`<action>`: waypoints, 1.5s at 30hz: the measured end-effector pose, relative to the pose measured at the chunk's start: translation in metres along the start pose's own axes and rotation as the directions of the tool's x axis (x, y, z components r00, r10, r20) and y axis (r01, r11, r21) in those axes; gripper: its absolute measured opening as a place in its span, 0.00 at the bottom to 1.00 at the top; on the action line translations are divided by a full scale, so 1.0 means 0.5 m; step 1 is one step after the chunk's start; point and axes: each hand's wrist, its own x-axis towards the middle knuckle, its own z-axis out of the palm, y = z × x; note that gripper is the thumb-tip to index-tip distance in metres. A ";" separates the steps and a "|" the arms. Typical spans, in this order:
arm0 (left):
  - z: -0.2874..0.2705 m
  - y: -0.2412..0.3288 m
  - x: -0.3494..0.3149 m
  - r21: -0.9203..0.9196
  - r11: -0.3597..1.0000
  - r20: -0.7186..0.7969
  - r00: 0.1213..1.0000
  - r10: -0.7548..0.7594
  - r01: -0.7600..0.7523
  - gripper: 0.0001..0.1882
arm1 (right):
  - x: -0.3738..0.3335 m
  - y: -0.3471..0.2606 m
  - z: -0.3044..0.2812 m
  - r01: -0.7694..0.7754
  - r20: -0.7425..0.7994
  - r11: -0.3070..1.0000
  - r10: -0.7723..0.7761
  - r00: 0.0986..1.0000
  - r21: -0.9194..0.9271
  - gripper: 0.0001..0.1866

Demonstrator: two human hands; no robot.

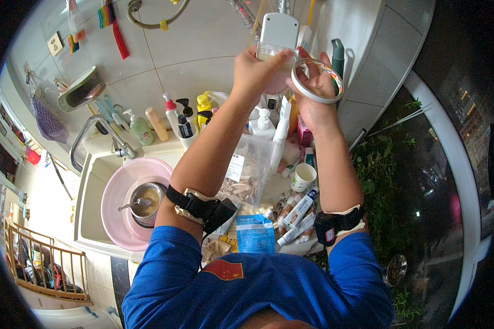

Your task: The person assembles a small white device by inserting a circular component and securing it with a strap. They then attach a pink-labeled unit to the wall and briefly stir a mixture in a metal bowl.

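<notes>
Tiles line the wall. Our left hand holds a clear cup between thumb and fingers. The white ring sits before our right palm; we can't tell how tightly it's held.
</notes>
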 end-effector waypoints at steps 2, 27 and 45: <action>-0.001 -0.002 0.003 0.010 1.000 -0.003 1.000 0.004 -0.004 0.17 | -0.001 0.003 0.012 0.056 -0.052 0.992 -0.063 0.997 -0.113 0.47; -0.012 -0.023 0.026 0.279 0.960 -0.098 0.994 0.038 -0.009 0.19 | 0.002 -0.038 -0.076 0.273 0.090 0.264 -0.547 0.832 -0.925 0.12; -0.018 0.005 0.023 0.263 0.965 0.024 1.000 0.020 -0.025 0.17 | -0.022 -0.043 -0.055 0.295 0.319 -0.197 -0.103 0.942 -0.935 0.37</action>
